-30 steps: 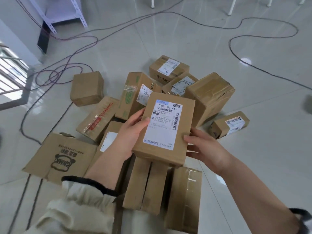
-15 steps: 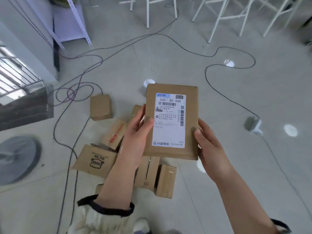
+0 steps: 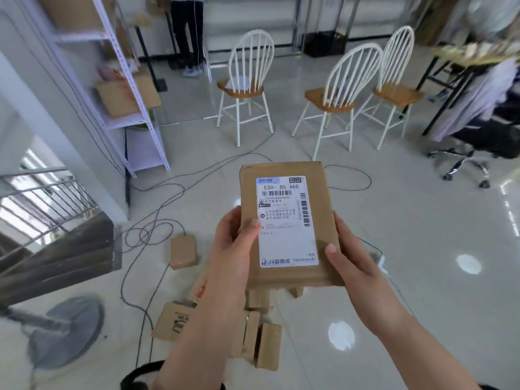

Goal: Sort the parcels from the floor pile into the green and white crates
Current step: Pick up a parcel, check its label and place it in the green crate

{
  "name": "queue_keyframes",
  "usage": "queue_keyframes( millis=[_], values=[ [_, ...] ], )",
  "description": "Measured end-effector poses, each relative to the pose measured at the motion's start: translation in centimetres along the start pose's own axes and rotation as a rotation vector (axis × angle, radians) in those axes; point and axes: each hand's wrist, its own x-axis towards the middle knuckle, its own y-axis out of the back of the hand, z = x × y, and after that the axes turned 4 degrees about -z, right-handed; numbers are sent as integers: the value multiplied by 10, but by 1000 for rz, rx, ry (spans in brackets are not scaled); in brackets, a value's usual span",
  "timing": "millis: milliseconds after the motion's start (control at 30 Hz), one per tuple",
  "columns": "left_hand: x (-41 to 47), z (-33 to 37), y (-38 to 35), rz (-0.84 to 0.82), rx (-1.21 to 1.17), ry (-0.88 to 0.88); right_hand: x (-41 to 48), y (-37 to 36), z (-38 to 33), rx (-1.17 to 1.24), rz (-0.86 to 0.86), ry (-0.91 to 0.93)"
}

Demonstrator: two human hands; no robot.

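I hold a flat brown cardboard parcel [image 3: 289, 220] with a white shipping label up in front of me, label facing me. My left hand [image 3: 233, 243] grips its left edge, thumb on the front face. My right hand [image 3: 347, 257] grips its lower right edge, thumb on the front. Below, on the floor, lies the pile of brown parcels [image 3: 253, 333], partly hidden by my arms and the held parcel. A single small parcel [image 3: 183, 251] sits apart to the left. No green or white crate is in view.
Black cables [image 3: 152, 229] snake over the glossy floor. Three white chairs [image 3: 336, 94] stand ahead, a white shelf rack [image 3: 123, 88] at left, a fan base [image 3: 66, 330] lower left, an office chair [image 3: 478, 147] at right. A person's legs [image 3: 187, 32] show at the back.
I have lifted the parcel off the pile and stood up; the view has tilted up from the floor pile to the room, and the pile has dropped far below my hands.
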Motion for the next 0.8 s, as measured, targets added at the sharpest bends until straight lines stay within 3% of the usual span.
queue_keyframes(
  millis=[500,800],
  values=[
    [-54,50,-88,-135,170,-225,-62,47,-65,-9,112,192],
    [-49,45,-141,-382,237,-153,-96,78,-75,21,371,157]
  ],
)
